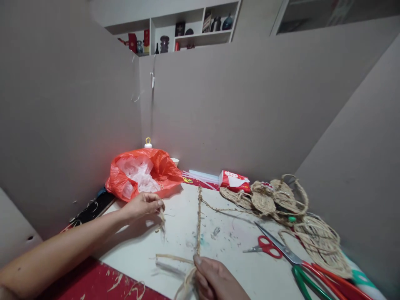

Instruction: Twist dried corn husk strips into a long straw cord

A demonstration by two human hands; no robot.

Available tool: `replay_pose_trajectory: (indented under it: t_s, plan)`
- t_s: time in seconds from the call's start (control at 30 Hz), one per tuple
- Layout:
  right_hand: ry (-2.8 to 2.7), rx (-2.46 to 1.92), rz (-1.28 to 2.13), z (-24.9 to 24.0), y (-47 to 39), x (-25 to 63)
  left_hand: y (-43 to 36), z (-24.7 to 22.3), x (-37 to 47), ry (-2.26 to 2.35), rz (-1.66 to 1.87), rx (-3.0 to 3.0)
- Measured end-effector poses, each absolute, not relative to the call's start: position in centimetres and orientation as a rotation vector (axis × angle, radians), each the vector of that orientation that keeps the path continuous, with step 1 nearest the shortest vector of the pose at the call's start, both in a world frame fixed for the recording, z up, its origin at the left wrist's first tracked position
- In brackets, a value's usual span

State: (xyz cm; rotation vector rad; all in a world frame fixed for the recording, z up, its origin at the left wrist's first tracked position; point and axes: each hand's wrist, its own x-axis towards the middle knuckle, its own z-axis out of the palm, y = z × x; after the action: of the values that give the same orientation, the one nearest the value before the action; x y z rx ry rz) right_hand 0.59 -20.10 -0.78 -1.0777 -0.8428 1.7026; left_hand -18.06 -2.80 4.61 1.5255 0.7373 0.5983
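Note:
My right hand pinches the lower end of a braided straw cord between thumb and fingers. The cord runs straight up the white tabletop from there. A flat loose strand juts left from the pinch, and another strand curls below it. My left hand is closed in front of the red plastic bag, a short wisp of straw fibre hanging from its fingertips. A thinner twisted cord links the braid's upper part to the woven straw pieces on the right.
A red plastic bag with white plastic inside stands at the back left. Red-handled small scissors and large shears lie at right. A tissue pack sits by the back wall. Straw scraps litter the red surface in front.

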Motion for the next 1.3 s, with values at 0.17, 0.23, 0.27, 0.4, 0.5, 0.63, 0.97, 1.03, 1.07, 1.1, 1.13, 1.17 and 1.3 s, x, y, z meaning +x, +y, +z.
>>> replay_pose_trajectory:
  t_s: [0.17,0.23,0.27,0.4,0.5,0.63,0.97,1.03,1.07,1.1,1.13,1.17,1.3]
  plan:
    - [-0.711,-1.028,1.729,-0.3,-21.0,-0.2,-5.0,4.2,-19.6,0.834,0.798,1.551]
    - [-0.723,-1.022,1.703,0.0,-21.2,-0.4,-5.9,3.7,-19.5,0.843,0.842,1.543]
    - [-0.73,-1.012,1.697,0.2,-21.2,-0.4,-6.4,3.4,-19.2,0.842,0.844,1.536]
    - [-0.74,-0.986,1.689,0.9,-21.3,-0.5,-8.0,2.1,-17.9,0.819,0.838,1.513]
    - [-0.774,-0.998,1.663,0.9,-21.2,-0.3,-8.2,1.4,-17.7,0.808,0.84,1.519]
    - [-0.791,-1.019,1.653,0.5,-20.9,-0.2,-6.8,0.9,-18.6,0.839,0.894,1.568]
    - [-0.747,-1.059,1.734,-0.3,-20.9,-0.4,-4.5,0.5,-19.6,0.901,1.075,1.642]
    - [-0.738,-1.053,1.748,-0.2,-21.0,-0.4,-4.6,0.7,-19.6,0.913,1.117,1.636]
    - [-0.73,-1.05,1.754,-0.2,-21.0,-0.4,-4.6,0.8,-19.7,0.924,1.145,1.627]
    - [-0.721,-1.047,1.757,-0.1,-21.0,-0.4,-4.5,0.9,-19.8,0.935,1.173,1.615]
    - [-0.712,-1.047,1.759,-0.1,-21.1,-0.3,-4.5,1.1,-19.9,0.946,1.196,1.603]
    - [-0.705,-1.048,1.761,-0.1,-21.1,-0.3,-4.4,1.2,-20.1,0.957,1.213,1.594]
    - [-0.69,-1.065,1.769,-0.2,-21.1,-0.2,-3.9,1.6,-20.9,1.004,1.199,1.639]
